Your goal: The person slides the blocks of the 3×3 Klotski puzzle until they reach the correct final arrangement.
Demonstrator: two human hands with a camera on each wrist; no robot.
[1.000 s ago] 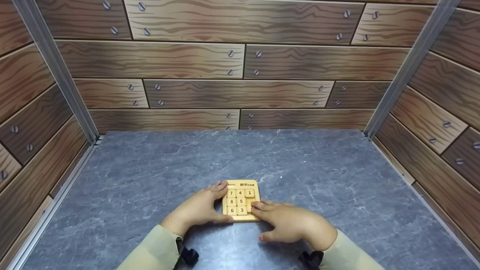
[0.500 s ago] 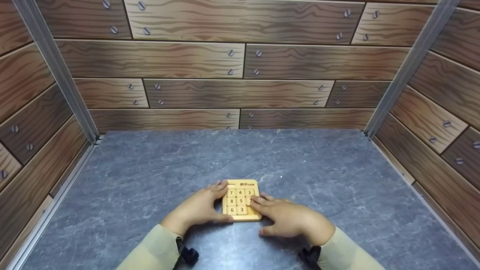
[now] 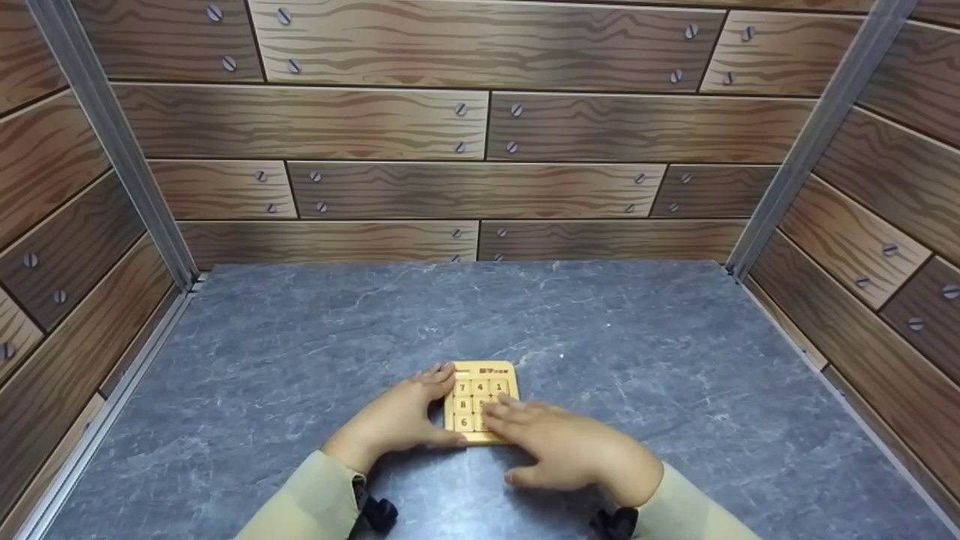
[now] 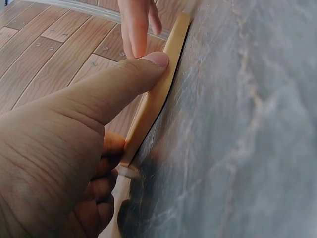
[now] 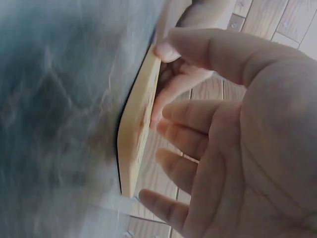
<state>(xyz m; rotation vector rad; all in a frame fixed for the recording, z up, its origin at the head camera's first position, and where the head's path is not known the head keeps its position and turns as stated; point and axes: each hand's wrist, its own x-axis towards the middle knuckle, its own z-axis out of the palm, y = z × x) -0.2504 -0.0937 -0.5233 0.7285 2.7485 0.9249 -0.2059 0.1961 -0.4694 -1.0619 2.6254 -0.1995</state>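
A yellow sliding number puzzle (image 3: 472,367) lies flat on the grey marbled table (image 3: 360,322) in the head view. My left hand (image 3: 405,412) grips its left side, thumb along the near edge and fingers at the far left corner. In the left wrist view the thumb (image 4: 133,72) presses the puzzle's edge (image 4: 153,109). Extended fingers of my right hand (image 3: 566,446) lie over the lower middle and right of the puzzle, covering tiles there. Tiles 7, 4, 1, 8 and 6 show; the 5 is partly covered. In the right wrist view the right fingers (image 5: 183,168) are spread beside the board.
Wood-plank patterned walls (image 3: 480,124) stand behind and at both sides. Metal rails (image 3: 142,172) run up the corners. Black straps (image 3: 379,514) sit at both wrists, below pale sleeves (image 3: 300,499).
The right hand first slid the lower right tile away to the middle right place, below the 1. Its fingers then moved left and nearer, over the 5 and 3. The left hand stayed.
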